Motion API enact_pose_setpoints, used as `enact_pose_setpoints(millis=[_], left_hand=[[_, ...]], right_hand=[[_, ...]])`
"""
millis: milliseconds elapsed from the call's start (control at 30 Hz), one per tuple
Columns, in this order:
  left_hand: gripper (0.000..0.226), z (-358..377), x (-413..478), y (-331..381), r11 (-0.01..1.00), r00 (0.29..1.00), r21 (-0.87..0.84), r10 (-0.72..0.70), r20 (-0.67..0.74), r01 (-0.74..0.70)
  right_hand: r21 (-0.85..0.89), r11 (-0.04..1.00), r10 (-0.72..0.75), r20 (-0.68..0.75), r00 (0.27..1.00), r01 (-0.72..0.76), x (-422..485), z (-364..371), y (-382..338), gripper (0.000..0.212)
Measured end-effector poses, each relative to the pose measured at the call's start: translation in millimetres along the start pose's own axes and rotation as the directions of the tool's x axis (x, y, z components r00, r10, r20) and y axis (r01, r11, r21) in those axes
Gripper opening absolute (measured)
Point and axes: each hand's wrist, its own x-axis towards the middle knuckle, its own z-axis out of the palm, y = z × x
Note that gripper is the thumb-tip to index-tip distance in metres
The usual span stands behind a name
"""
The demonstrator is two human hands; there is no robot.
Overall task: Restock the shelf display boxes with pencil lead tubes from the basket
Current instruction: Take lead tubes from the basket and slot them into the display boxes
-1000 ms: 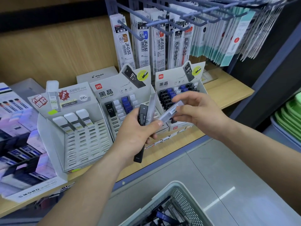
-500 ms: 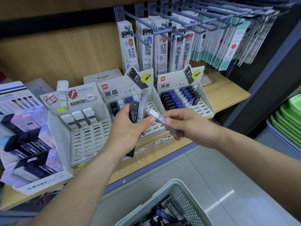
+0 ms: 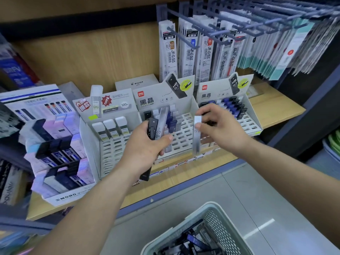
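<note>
We judge the clear lead tube [image 3: 196,140], pinched by its white cap in our right hand [image 3: 222,129] and hanging upright before the middle display box [image 3: 184,134], light, stiff and slick, best held near the cap, while our left hand [image 3: 143,146] grips spare tubes [image 3: 161,122].

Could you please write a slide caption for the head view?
Right hand pinches a tube by the middle box; left hand grips spare tubes.
</note>
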Motion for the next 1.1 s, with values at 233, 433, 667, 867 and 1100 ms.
enact_pose_setpoints(millis=[233, 433, 667, 867, 1100], left_hand=[[0.018, -13.5, -1.1, -15.4, 0.997, 1.0, 0.067, -0.024, 0.016, 0.023], [0.017, -18.8, 0.5, -19.7, 0.997, 0.999, 0.072, -0.04, 0.018, 0.039], [0.017, -14.7, 0.4, -16.1, 0.996, 0.999, 0.076, -0.043, 0.023, 0.041], [0.017, -12.9, -1.1, -14.2, 0.996, 0.998, 0.085, -0.045, 0.032, 0.042], [0.023, -1.3, -2.6, -11.4, 0.996, 0.997, 0.089, -0.014, 0.082, 0.006]], right_hand=[[-0.116, 0.991, -0.084, -0.127, 0.988, 0.069, 29.6, 7.3, 26.5, 0.016], [-0.227, 0.967, -0.141, -0.115, 0.983, 0.112, 39.3, 12.3, 35.4, 0.019], [-0.472, 0.838, -0.334, -0.046, 0.941, 0.275, 39.3, 18.4, 25.0, 0.011], [-0.598, 0.734, -0.384, 0.028, 0.923, 0.323, 36.3, 26.5, 21.6, 0.016], [-0.045, 0.998, -0.041, 0.121, 0.992, 0.047, 9.9, 43.3, -25.3, 0.026]])
